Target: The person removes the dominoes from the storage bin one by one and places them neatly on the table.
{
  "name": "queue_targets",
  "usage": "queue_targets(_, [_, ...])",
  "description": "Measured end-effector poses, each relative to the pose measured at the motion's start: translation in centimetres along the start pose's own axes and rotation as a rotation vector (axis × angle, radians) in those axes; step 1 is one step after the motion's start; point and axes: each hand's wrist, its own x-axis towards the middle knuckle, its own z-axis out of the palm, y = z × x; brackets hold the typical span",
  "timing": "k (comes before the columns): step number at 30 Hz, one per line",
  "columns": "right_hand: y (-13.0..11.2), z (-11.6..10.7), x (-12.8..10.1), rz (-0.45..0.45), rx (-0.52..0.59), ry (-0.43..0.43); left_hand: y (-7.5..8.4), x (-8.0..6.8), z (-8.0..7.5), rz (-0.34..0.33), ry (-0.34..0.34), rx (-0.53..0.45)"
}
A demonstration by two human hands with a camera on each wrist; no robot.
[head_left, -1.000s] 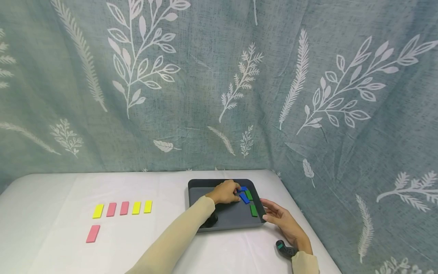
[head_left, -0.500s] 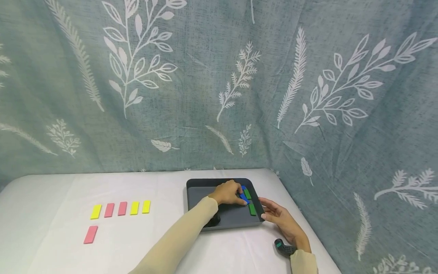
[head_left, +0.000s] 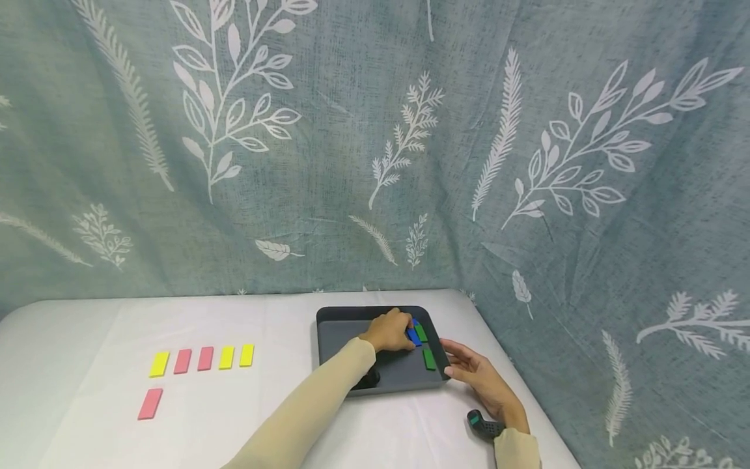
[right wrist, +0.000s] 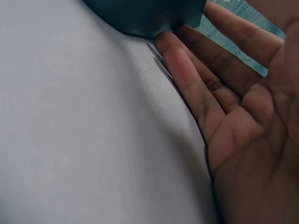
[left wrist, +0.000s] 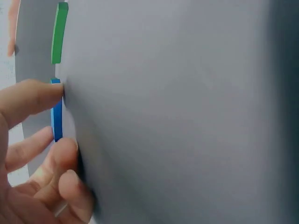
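My left hand reaches down into a dark grey tray, fingers bent around a flat blue tile. In the left wrist view the thumb meets one end of the blue tile and a finger lies at its other end. A green tile lies right beside the blue one, and another green tile lies nearer the front. More blue shows at the fingertips, mostly hidden by the hand. My right hand has its fingers extended and touches the tray's right side.
Left on the white tablecloth, yellow tiles and pink tiles form a row, with one pink tile in front. A black wrist device is by the right wrist. A patterned curtain hangs behind.
Two blue tiles lay apart at my left fingertips; the fingers have since closed around them and the blue pieces now sit closer together. The right hand stays at the tray's side.
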Motion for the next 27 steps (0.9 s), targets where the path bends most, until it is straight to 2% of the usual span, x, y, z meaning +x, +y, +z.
queue_targets(4, [-0.2,0.1,0.1,-0.002,0.000,0.012,0.0,0.0,-0.2,-0.002,-0.027,-0.004])
queue_targets(12, [-0.2,0.5,0.3,0.011,0.006,0.008,-0.5,0.0,0.2,-0.019,0.026,-0.001])
queue_targets(23, [-0.1,0.0,0.4,-0.024,-0.005,-0.011,-1.0,0.2,-0.4,0.007,0.017,-0.072])
queue_targets(27, [0.1,0.1,0.2,-0.008,-0.006,-0.010,-0.6,-0.1,0.0,-0.029,-0.001,-0.058])
